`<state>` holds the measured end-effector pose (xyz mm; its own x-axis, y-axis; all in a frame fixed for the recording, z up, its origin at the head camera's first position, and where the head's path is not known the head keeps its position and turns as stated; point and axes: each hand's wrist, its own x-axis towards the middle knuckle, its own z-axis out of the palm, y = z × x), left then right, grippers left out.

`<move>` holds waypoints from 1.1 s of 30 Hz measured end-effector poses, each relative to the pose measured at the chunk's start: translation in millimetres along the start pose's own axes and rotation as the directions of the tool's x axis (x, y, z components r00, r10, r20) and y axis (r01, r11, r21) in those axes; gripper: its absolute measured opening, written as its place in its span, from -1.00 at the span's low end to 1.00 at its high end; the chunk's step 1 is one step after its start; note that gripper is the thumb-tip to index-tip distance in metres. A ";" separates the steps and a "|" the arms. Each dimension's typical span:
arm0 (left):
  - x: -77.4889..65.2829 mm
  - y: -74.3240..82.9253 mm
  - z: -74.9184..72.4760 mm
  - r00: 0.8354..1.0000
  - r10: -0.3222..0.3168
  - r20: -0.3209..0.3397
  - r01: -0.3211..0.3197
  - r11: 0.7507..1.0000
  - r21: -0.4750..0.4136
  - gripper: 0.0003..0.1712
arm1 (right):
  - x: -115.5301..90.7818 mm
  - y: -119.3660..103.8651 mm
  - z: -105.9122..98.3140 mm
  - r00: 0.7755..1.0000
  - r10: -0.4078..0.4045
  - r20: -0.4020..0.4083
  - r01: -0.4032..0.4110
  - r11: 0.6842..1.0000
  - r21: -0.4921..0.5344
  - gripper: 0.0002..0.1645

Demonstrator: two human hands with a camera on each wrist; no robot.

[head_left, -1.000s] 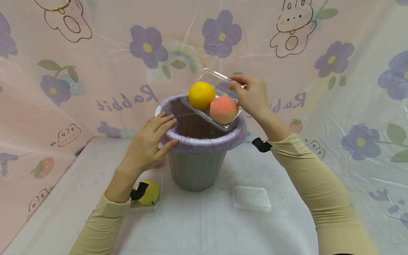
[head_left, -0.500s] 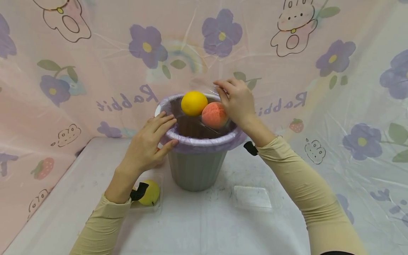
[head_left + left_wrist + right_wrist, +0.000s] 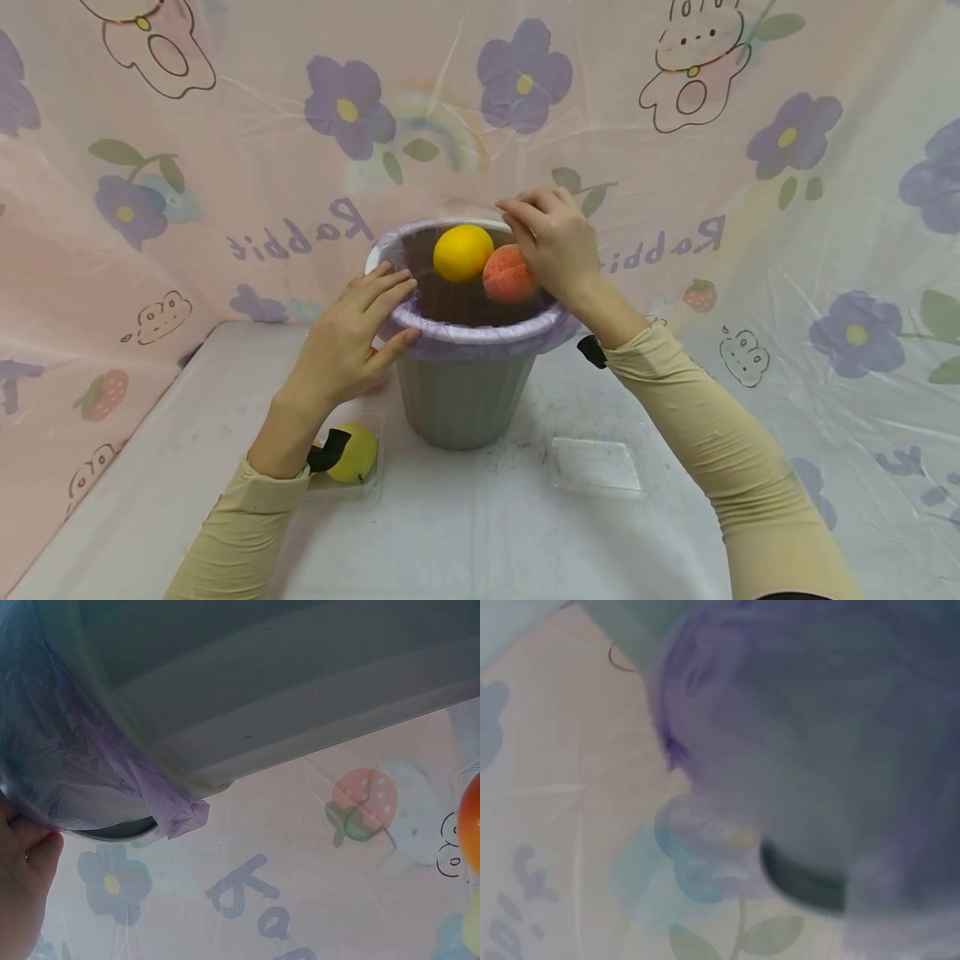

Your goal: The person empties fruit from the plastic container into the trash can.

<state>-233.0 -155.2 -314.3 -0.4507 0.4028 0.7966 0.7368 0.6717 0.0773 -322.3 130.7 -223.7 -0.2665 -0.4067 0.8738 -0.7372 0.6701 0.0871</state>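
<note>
In the head view, my right hand pinches the edge of a clear plastic box, which is hard to make out against the bin. A yellow-orange fruit and a pink peach sit in it, over the mouth of a grey bin. Part of the peach is hidden by the hand. My left hand rests on the bin's left rim, fingers extended and thumb spread on the outside. A thin purple bag lines the bin and folds over its rim. The right wrist view is blurred.
Left of the bin, a clear box holds a yellow-green fruit, partly covered by the left wrist. Another clear box lies on the white table at right. An orange fruit shows at the left wrist view's edge. A patterned cloth hangs behind.
My right hand has moved left and a little down, bringing the box and its fruits lower into the bin's mouth. The left hand has stayed on the rim.
</note>
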 end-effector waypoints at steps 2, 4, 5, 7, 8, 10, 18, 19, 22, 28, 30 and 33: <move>-0.2 -0.2 0.3 1.000 0.002 -0.003 -0.002 1.000 0.000 -0.15 | -1.0 1.5 0.7 0.999 -0.039 -0.012 0.039 0.999 -0.022 -0.78; -0.4 -0.3 0.7 1.000 0.004 -0.006 -0.004 1.000 -0.002 -0.16 | -2.2 3.0 0.7 0.997 -0.080 -0.023 0.078 0.996 -0.047 -0.77; -0.5 -0.3 0.9 1.000 0.004 -0.007 -0.004 1.000 -0.003 -0.16 | -2.5 3.8 0.3 0.995 -0.097 -0.029 0.095 0.994 -0.061 -0.77; -0.6 -0.5 1.3 1.000 0.003 -0.009 -0.003 1.000 -0.003 -0.16 | -2.6 5.2 -0.8 0.992 -0.116 -0.047 0.112 0.991 -0.079 -0.77; -0.6 -0.4 1.4 1.000 0.003 -0.010 -0.003 1.000 -0.003 -0.16 | -2.2 5.9 -1.6 0.991 -0.117 -0.058 0.112 0.990 -0.083 -0.78; -0.5 -0.4 1.8 1.000 0.006 -0.013 -0.006 1.000 -0.004 -0.16 | -1.0 7.2 -3.6 0.991 -0.104 -0.084 0.097 0.992 -0.075 -0.79; -0.4 -0.9 2.3 1.000 0.009 -0.021 -0.010 1.000 -0.006 -0.16 | 2.1 12.1 -8.2 0.985 -0.054 -0.166 0.057 0.998 0.018 -0.81; -0.5 -1.0 2.3 1.000 0.009 -0.021 -0.009 1.000 -0.006 -0.16 | 2.3 12.4 -8.5 0.983 -0.050 -0.176 0.056 0.998 0.028 -0.80; -1.2 -1.0 2.5 1.000 0.002 -0.019 -0.002 1.000 -0.006 -0.17 | 2.2 12.8 -10.4 0.974 -0.030 -0.223 0.046 0.997 0.070 -0.81; -1.9 -0.9 3.2 1.000 0.000 -0.020 0.000 1.000 -0.008 -0.17 | 3.8 12.6 -18.6 0.950 0.040 -0.311 0.004 0.990 0.139 -0.83; -1.7 -1.2 3.3 1.000 0.005 -0.026 -0.005 1.000 -0.012 -0.18 | 5.3 13.2 -22.7 0.941 0.067 -0.331 -0.012 0.986 0.164 -0.83; -1.2 -1.7 3.6 0.999 0.011 -0.033 -0.011 1.000 -0.017 -0.18 | 7.2 15.0 -29.8 0.927 0.104 -0.360 -0.029 0.978 0.208 -0.83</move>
<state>-235.6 -154.6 -317.5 -0.4257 0.3890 0.8170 0.7502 0.6566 0.0782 -316.8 156.3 -201.8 -0.0998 -0.0837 0.9915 -0.8423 0.5375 -0.0394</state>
